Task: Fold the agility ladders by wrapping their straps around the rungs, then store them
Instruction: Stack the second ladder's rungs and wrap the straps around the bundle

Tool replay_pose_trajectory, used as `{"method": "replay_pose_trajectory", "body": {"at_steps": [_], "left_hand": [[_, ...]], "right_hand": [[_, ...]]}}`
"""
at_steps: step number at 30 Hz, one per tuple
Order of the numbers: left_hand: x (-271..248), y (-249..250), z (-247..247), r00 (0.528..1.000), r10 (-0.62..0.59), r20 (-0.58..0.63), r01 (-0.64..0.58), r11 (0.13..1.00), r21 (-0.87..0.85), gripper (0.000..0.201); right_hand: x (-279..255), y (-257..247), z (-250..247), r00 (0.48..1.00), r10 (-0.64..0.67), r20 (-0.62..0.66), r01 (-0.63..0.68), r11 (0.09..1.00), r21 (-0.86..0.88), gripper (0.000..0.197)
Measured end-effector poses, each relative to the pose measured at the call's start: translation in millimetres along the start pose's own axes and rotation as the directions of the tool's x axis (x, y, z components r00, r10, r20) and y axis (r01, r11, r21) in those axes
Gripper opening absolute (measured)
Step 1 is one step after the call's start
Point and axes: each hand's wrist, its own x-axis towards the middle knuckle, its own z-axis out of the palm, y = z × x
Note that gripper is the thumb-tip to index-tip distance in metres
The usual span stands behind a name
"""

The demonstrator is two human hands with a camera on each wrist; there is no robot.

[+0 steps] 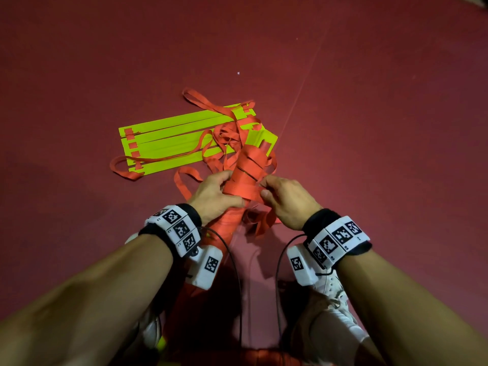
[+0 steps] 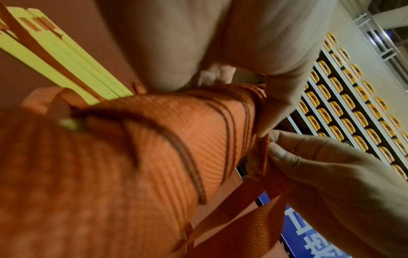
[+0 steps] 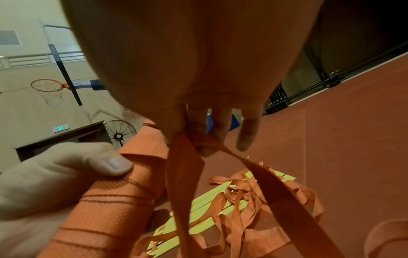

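Observation:
I hold a bundle of ladder rungs wound in orange strap, tilted up off the floor. My left hand grips its middle, thumb over the wraps. My right hand pinches the loose orange strap beside the bundle, thumb and forefinger closed on it. A second ladder lies flat on the floor ahead, with yellow-green rungs side by side and tangled orange straps heaped over their right end.
The floor is dark red sports matting. My white shoes stand under my wrists. In the wrist views a basketball hoop, a standing fan and rows of yellow seats appear far off.

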Motion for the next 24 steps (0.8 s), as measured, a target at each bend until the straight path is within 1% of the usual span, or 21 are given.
{"method": "replay_pose_trajectory", "body": {"at_steps": [6, 9, 12, 14, 15, 16, 17, 18, 20, 23, 24], "left_hand": [[-0.8, 5.5, -2.6, 0.998, -0.011, 0.062, 0.015, 0.998, -0.058, 0.055], [-1.5, 7.8, 0.7, 0.997, -0.048, 0.067, 0.055, 0.993, -0.108, 0.047], [-0.3, 10.4, 4.7, 0.995, -0.095, -0.027, 0.089, 0.983, -0.161, 0.040], [3.8, 9.4, 6.8, 0.984, -0.125, -0.124, 0.101, 0.977, -0.187, 0.041], [6.3, 7.8, 7.3, 0.976, -0.135, -0.170, 0.101, 0.976, -0.193, 0.047], [8.7, 5.7, 7.2, 0.969, -0.135, -0.208, 0.094, 0.976, -0.195, 0.059], [11.2, 3.4, 6.8, 0.963, -0.138, -0.232, 0.094, 0.977, -0.191, 0.072], [11.8, 2.2, 7.0, 0.963, -0.139, -0.232, 0.095, 0.977, -0.191, 0.077], [11.0, 2.0, 9.6, 0.969, -0.136, -0.206, 0.096, 0.977, -0.190, 0.065], [8.8, 5.2, 12.6, 0.974, -0.134, -0.181, 0.099, 0.977, -0.188, 0.063], [7.1, 6.9, 13.2, 0.977, -0.130, -0.170, 0.097, 0.977, -0.191, 0.051]], "right_hand": [[1.7, -1.1, 2.7, 1.000, -0.019, 0.015, 0.019, 1.000, -0.002, 0.020], [1.5, -5.7, 4.1, 1.000, -0.017, 0.008, 0.017, 0.999, 0.030, 0.023], [1.9, -12.9, 4.6, 0.999, -0.036, -0.009, 0.036, 0.999, 0.030, 0.021], [2.4, -18.3, 3.1, 0.997, -0.065, 0.037, 0.065, 0.998, 0.002, 0.010], [2.5, -21.5, 1.6, 0.995, -0.078, 0.066, 0.079, 0.997, -0.015, 0.013], [2.7, -23.0, 1.2, 0.992, -0.088, 0.086, 0.091, 0.995, -0.029, 0.022], [2.9, -24.4, 0.6, 0.992, -0.097, 0.082, 0.101, 0.994, -0.040, 0.025], [3.5, -23.9, 1.3, 0.991, -0.120, 0.053, 0.123, 0.991, -0.053, 0.023], [3.8, -22.6, 3.3, 0.987, -0.161, -0.017, 0.159, 0.983, -0.088, 0.016], [5.9, -20.2, 7.8, 0.985, -0.141, -0.100, 0.134, 0.989, -0.070, 0.014], [5.6, -19.3, 9.9, 0.984, -0.124, -0.129, 0.120, 0.992, -0.040, 0.012]]}}
